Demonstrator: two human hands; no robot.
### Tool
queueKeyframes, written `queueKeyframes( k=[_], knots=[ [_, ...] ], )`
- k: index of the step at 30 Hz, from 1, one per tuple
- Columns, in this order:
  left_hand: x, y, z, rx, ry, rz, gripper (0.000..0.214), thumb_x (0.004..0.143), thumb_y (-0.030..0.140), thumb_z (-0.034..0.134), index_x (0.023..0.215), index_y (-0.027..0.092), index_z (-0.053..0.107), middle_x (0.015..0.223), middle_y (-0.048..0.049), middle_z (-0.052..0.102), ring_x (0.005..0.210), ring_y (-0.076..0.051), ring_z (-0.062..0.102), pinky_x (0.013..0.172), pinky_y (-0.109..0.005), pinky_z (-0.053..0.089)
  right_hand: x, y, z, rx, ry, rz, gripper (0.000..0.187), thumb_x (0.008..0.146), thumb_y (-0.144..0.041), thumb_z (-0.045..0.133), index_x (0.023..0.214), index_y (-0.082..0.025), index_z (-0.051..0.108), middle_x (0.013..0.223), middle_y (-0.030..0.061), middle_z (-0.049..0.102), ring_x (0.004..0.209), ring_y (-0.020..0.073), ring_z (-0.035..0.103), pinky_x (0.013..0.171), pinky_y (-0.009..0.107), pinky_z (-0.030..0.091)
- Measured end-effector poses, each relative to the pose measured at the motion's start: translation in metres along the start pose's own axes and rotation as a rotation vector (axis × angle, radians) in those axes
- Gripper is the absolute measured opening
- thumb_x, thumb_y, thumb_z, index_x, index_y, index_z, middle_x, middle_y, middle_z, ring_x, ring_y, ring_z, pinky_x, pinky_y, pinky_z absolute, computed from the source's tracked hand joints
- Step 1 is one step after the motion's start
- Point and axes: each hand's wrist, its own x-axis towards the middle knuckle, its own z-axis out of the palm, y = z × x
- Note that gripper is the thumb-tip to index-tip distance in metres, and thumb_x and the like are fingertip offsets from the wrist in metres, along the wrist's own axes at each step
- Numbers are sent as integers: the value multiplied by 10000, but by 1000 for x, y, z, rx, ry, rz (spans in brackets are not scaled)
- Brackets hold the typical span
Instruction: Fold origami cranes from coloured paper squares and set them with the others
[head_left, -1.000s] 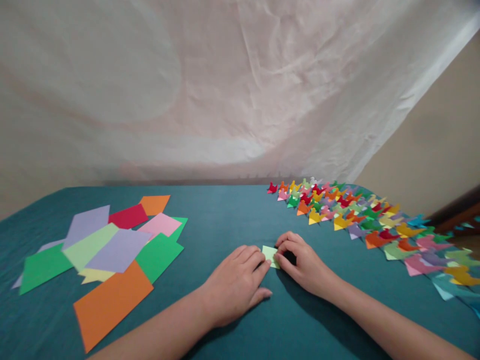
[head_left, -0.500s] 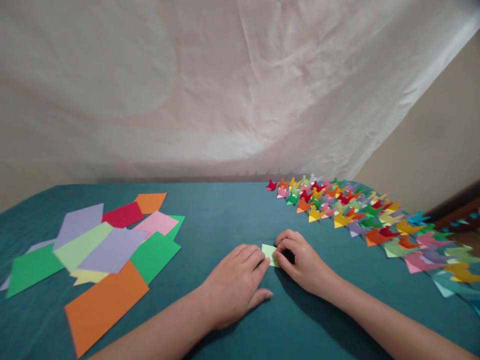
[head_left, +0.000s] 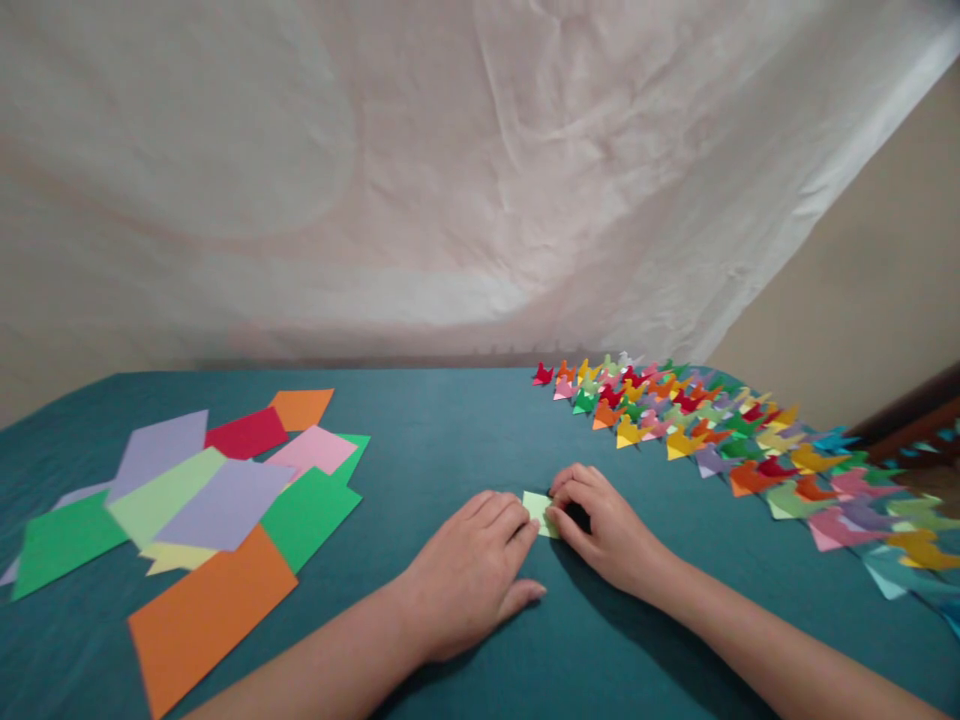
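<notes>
A small folded light green paper (head_left: 539, 509) lies on the teal tablecloth (head_left: 450, 440) in the middle near me. My left hand (head_left: 471, 572) rests flat on the cloth with its fingertips pressing the paper's left edge. My right hand (head_left: 602, 528) is curled, its fingertips pinching and pressing the paper's right side. Most of the paper is hidden under the fingers.
Loose coloured paper sheets (head_left: 202, 500) lie spread at the left, with a large orange sheet (head_left: 208, 612) nearest me. Several small folded paper figures (head_left: 720, 430) in many colours stand in rows at the right. A white cloth backdrop (head_left: 450, 180) hangs behind the table.
Both hands stay on the small green paper with only slight finger shifts. The view has drifted a little.
</notes>
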Motion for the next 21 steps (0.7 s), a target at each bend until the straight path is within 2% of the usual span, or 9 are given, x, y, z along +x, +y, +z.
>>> queueKeyframes(
  k=[8, 13, 21],
  knots=[
    [-3, -4, 9, -3, 10, 6, 532, 874, 462, 484, 1270, 108, 453, 1281, -125, 503, 1246, -269, 387, 1064, -401, 283, -3, 7, -13, 115, -115, -13, 63, 837, -157, 523, 813, -190, 570, 986, 62, 527, 946, 181, 502, 851, 355, 411],
    [-4, -4, 9, 1, 18, 5, 518, 886, 463, 462, 1271, 116, 458, 1284, -119, 512, 1238, -265, 407, 1063, -402, 283, 0, 8, -11, 95, -109, 6, 88, 833, -159, 519, 777, -192, 578, 975, 62, 533, 946, 189, 510, 858, 369, 410],
    [-2, -3, 9, 20, 15, 6, 506, 882, 456, 474, 1256, 116, 468, 1276, -115, 520, 1230, -260, 416, 1064, -403, 272, -2, 1, -3, 69, -21, 22, 92, 797, -120, 516, 738, -187, 541, 940, 56, 524, 936, 187, 506, 839, 354, 415]
  ],
)
